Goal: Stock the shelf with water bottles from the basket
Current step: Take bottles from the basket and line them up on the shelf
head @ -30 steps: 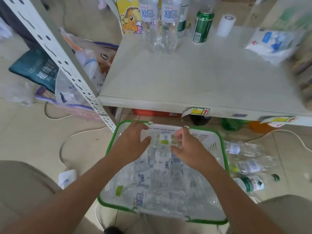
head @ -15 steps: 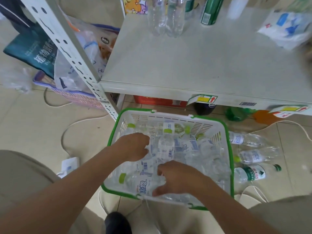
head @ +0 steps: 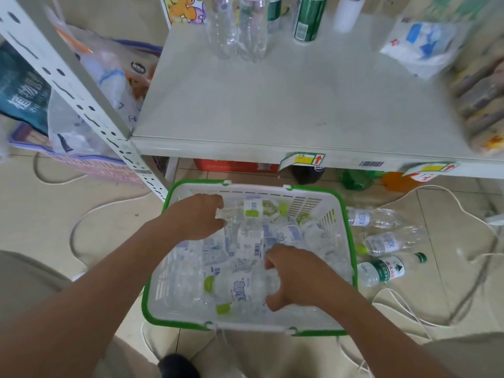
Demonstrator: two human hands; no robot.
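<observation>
1. The fingers of the right hand curl round the base end of a water bottle, with the thumb below it.
2. That bottle lies in the near half of the white, green-rimmed basket. Its long axis runs crosswise and its lime cap points left.
3. The left hand reaches into the basket's far left corner with its fingers bent over the clear bottles. I cannot tell whether it grips one.
4. The basket holds a heap too tangled to count. At least four lime caps show.
5. Two clear bottles stand upright at the back of the shelf, beside one green can.
6. Three floor bottles lie just right of the basket.
7. The held bottle's label bears a blue cartoon. A neighbouring bottle's label shows Olympic rings and a barcode. Two yellow price tags with red arrows hang on the shelf edge.
</observation>
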